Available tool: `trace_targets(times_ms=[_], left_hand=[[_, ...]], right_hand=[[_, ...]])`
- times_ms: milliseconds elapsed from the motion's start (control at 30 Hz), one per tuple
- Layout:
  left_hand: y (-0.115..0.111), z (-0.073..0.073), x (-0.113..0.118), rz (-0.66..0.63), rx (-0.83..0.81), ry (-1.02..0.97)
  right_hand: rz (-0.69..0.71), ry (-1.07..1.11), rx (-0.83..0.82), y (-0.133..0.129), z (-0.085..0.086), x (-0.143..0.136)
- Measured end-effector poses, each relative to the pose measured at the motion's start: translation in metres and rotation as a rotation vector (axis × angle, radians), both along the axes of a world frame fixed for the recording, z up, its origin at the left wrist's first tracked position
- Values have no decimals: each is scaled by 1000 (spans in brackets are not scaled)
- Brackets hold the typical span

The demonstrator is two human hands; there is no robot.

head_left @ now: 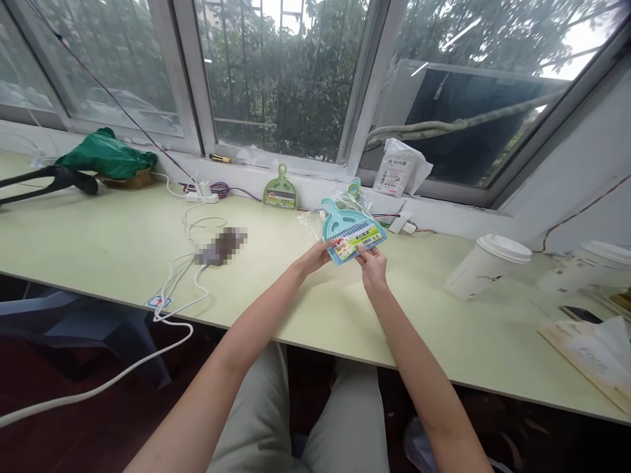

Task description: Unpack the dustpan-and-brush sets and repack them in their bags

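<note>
Both of my hands hold a light blue dustpan set (pixel 340 220) with a yellow-green label, raised over the table. My left hand (pixel 316 257) pinches its lower left edge, and my right hand (pixel 373 266) grips the lower edge near the label. Clear plastic wrap surrounds the set. Behind it, a green dustpan set (pixel 280 190) leans upright against the wall below the window. Part of another greenish handle (pixel 353 188) shows behind the blue set; the rest is hidden.
White cups (pixel 486 266) and a tissue pack (pixel 591 358) are on the right of the pale table (pixel 305 315). White cables (pixel 170 309), a blurred object (pixel 221 247) and a green bag (pixel 103 154) are on the left. A white packet (pixel 398 167) rests on the sill.
</note>
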State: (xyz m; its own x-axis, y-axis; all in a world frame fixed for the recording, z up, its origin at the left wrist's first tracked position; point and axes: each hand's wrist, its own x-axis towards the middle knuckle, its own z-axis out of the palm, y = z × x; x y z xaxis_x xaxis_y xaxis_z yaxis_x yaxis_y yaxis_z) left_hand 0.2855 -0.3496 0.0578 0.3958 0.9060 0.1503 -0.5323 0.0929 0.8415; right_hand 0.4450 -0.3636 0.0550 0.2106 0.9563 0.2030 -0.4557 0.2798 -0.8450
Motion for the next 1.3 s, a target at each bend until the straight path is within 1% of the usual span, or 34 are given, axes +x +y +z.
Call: trace_targets(times_ms=[133, 200, 267, 367, 433, 500, 600, 667, 700, 767, 867, 900, 933, 967, 1000, 1100, 1133, 1167, 1200, 1233, 1300], left_hand=[[-8, 5, 8, -111, 30, 28], [-10, 8, 9, -125, 48, 41], [-10, 10, 8, -67, 56, 40], [-6, 11, 6, 63, 35, 25], [-4, 8, 7, 90, 10, 29], [-5, 4, 11, 56, -1, 35], [-11, 0, 23, -27, 7, 24], [-15, -1, 29, -84, 24, 0], [-15, 0, 30, -93, 31, -20], [-14, 2, 30, -47, 22, -63], [-10, 6, 25, 120, -21, -72], [-10, 6, 25, 150, -26, -58], [-10, 5, 25, 151, -21, -43], [-12, 4, 27, 120, -11, -26], [-15, 2, 30, 57, 1, -7], [-24, -5, 42, -200, 26, 65], [-25, -6, 45, -254, 32, 84], [-25, -6, 46, -268, 40, 91], [-24, -5, 46, -238, 50, 81], [-21, -3, 44, -177, 59, 53], [-14, 2, 36, -20, 66, -26]], right_hand=[[-84, 29, 63, -4, 4, -5], [-100, 29, 79, -5, 6, -6], [-81, 19, 83, -5, 8, -6], [9, -12, 56, -4, 11, -3], [57, -33, 31, -2, 13, 3], [57, -42, 9, -1, 15, 9], [6, -29, -25, 0, 16, 16], [-30, -5, -27, 2, 15, 18], [-40, 9, -22, 2, 15, 18], [-37, 31, -22, 4, 13, 17], [55, 15, -61, 7, 12, 16], [85, 2, -76, 7, 13, 17], [100, -7, -83, 7, 13, 17], [92, -8, -76, 7, 14, 18], [53, 2, -54, 6, 15, 18], [-95, 55, 31, 0, 19, 14], [-122, 66, 50, -2, 20, 13], [-129, 72, 61, -3, 20, 11], [-119, 75, 69, -4, 20, 9], [-99, 78, 77, -4, 20, 8], [-38, 77, 77, -2, 17, 8]])
